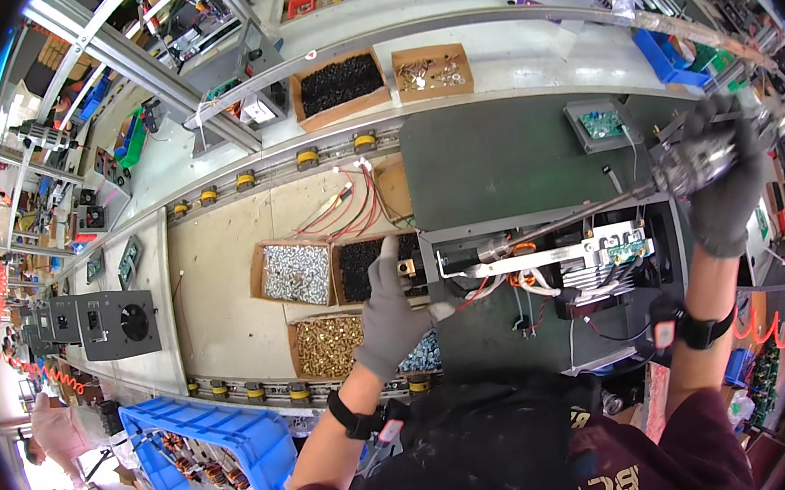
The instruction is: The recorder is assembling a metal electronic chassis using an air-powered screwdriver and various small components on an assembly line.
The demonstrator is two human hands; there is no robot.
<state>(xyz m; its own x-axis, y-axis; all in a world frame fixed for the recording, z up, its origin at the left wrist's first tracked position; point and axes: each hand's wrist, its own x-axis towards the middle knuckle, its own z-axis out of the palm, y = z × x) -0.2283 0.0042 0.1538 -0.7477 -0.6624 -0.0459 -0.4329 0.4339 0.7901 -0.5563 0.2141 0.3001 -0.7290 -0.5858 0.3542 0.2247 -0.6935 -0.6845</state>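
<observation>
Grey knit gloves cover both of the worker's hands, seen from above the head. Nearest, at six o'clock, a dark apron and maroon sleeves fill the lower edge.

The left hand (392,314) reaches forward over small cardboard trays of fasteners: brass nuts (328,345) just below it, black screws (363,267) under its fingertips, silver screws (296,274) at its ten o'clock. Its fingers are pinched narrow, apparently around a small brass-coloured piece, though the piece is too small to name.

At three o'clock from that hand lies an open black chassis (549,276) on a dark green mat (498,157), with a white bracket, a finned heat sink, orange windings and loose wires showing inside. The cover is off and wires hang free, so assembly looks only partly done.

The right hand (725,181), raised at two o'clock, is wrapped tight round a hanging power screwdriver (691,168), whose long bit slants down into the chassis.

Farther off, at twelve o'clock, two more cardboard boxes (380,81) of parts sit beyond the conveyor rail (307,158).
</observation>
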